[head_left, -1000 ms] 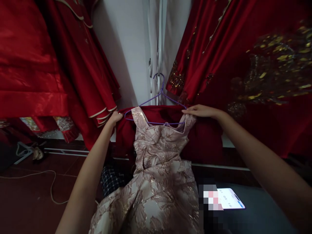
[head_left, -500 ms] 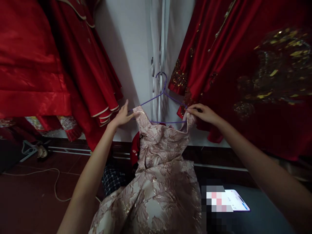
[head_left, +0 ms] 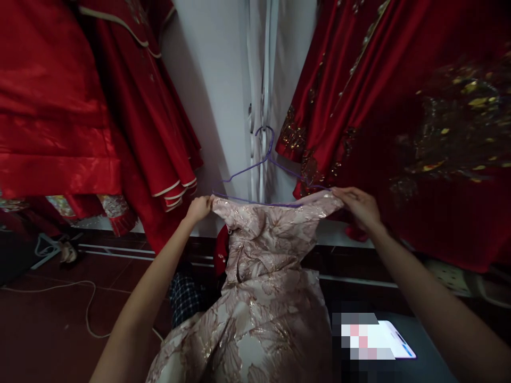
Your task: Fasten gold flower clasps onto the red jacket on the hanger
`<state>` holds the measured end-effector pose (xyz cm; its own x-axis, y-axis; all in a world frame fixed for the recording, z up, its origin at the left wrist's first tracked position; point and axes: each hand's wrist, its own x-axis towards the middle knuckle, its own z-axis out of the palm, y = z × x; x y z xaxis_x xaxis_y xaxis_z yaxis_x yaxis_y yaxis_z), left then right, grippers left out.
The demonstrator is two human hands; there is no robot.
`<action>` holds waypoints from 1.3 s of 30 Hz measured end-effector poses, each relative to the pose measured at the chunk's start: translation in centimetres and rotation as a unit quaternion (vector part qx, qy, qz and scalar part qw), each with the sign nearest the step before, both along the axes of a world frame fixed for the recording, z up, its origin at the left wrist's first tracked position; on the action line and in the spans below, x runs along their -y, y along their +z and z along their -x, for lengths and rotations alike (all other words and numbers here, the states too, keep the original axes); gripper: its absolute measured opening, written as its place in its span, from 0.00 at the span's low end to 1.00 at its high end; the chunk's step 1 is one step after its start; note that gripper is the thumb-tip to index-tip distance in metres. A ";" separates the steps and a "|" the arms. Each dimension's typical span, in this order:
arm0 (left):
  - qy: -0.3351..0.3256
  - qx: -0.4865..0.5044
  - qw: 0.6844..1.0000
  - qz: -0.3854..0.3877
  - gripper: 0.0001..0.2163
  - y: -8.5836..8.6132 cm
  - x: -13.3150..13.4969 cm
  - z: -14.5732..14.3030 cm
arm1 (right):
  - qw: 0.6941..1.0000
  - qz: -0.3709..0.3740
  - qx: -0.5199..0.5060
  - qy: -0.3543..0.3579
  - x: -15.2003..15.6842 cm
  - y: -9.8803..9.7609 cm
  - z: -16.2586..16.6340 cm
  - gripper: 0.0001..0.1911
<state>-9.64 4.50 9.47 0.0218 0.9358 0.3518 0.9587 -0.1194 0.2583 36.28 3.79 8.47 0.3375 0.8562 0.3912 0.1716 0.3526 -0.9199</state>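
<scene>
A pale pink floral dress [head_left: 271, 287] with gold threads hangs down the middle of the view. Its left shoulder strap is pinched in my left hand [head_left: 199, 210], fingers closed. My right hand [head_left: 359, 206] grips the other strap and draws it out to the right. Between the hands is a purple wire hanger [head_left: 265, 157], its hook up against the white frame. The hanger's left arm stands free of the strap, while its right end runs to the strap beside my right fingers; whether that end is inside the strap I cannot tell.
Red garments [head_left: 155, 133] hang on the left, and a red gown [head_left: 383, 138] with gold sequins hangs on the right. A lit phone [head_left: 393, 340] lies on a dark surface at lower right. A white cable [head_left: 90, 308] trails over the floor.
My left hand has closed on the left strap and lowered it off the hanger's arm. My right hand has moved right, pulling the right strap outward; the neckline is stretched wider.
</scene>
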 end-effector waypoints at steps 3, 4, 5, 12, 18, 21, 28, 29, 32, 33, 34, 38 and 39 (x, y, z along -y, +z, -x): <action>-0.056 0.015 0.993 0.103 0.15 -1.5 2.1 -0.7 | 0.993 0.103 0.049 0.033 2.7 -2.5 -1.2 0.12; -0.109 0.008 0.986 0.129 0.14 -1.6 2.9 -1.6 | 0.984 0.129 0.094 0.078 3.6 -2.8 -1.2 0.11; -0.168 -0.004 0.975 0.143 0.14 -1.4 3.6 -2.7 | 0.973 0.144 0.134 0.123 4.5 -2.9 -1.1 0.11; -0.354 -0.057 0.926 -0.122 0.13 0.1 3.6 -13.9 | 0.920 0.019 0.350 0.178 6.8 2.4 2.8 0.16; -0.308 -0.108 0.930 -0.170 0.14 -3.1 3.6 -15.3 | 0.885 -0.053 0.461 -0.029 4.8 4.1 -0.4 0.14; -0.292 -0.101 0.931 -0.194 0.15 -3.4 5.0 -14.3 | 0.855 -0.071 0.506 -0.089 3.3 2.8 -3.0 0.11; -0.288 -0.097 0.931 -0.204 0.15 -2.6 5.6 -14.0 | 0.866 -0.041 0.490 -0.090 2.8 1.6 -3.9 0.09; -0.292 -0.096 0.931 -0.198 0.15 -2.6 5.5 -14.1 | 0.878 -0.035 0.467 -0.094 3.0 2.0 -3.5 0.10; -0.306 -0.083 0.931 -0.179 0.15 -2.6 5.5 -14.3 | 0.908 -0.037 0.409 -0.083 3.5 3.9 -1.6 0.14; -0.311 -0.074 0.932 -0.172 0.15 -2.6 5.5 -14.3 | 0.914 -0.046 0.397 -0.074 3.5 4.6 -0.8 0.15; -0.316 -0.062 0.932 -0.166 0.15 -2.6 5.5 -14.4 | 0.918 -0.056 0.386 -0.066 3.4 5.2 0.1 0.15; -0.329 0.026 0.933 -0.142 0.14 -2.5 5.6 -15.5 | 0.933 -0.102 0.344 -0.024 2.6 7.0 4.0 0.18; -0.321 0.061 0.935 -0.139 0.14 -2.6 5.5 -15.9 | 0.933 -0.114 0.339 -0.029 2.5 7.1 4.9 0.18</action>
